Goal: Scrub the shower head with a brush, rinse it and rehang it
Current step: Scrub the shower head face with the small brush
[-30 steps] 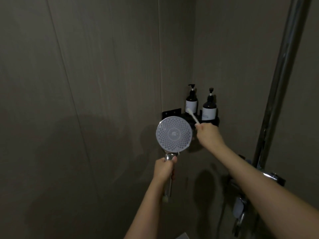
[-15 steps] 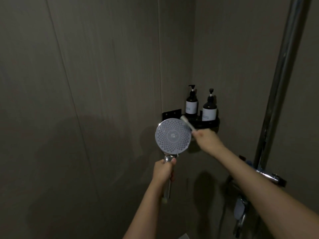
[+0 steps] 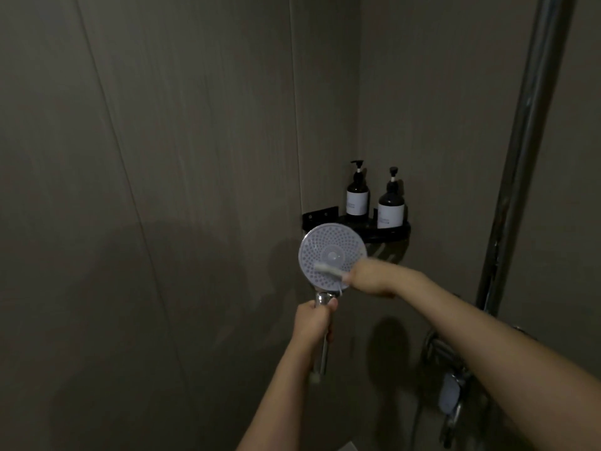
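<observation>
My left hand point(image 3: 313, 320) grips the chrome handle, holding the shower head point(image 3: 333, 257) up, face toward me, just below the corner shelf point(image 3: 395, 232). Right hand point(image 3: 370, 277) clenches the brush point(image 3: 328, 270), bristles on the lower face. Risk: pushing hard could twist the head in my grip or knock the bottles point(image 3: 390, 209).

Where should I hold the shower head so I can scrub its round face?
Grip the shower head by its chrome handle, from below. The handle is slim and hangs under the face, as the left hand shows, leaving the face free for the brush.
</observation>
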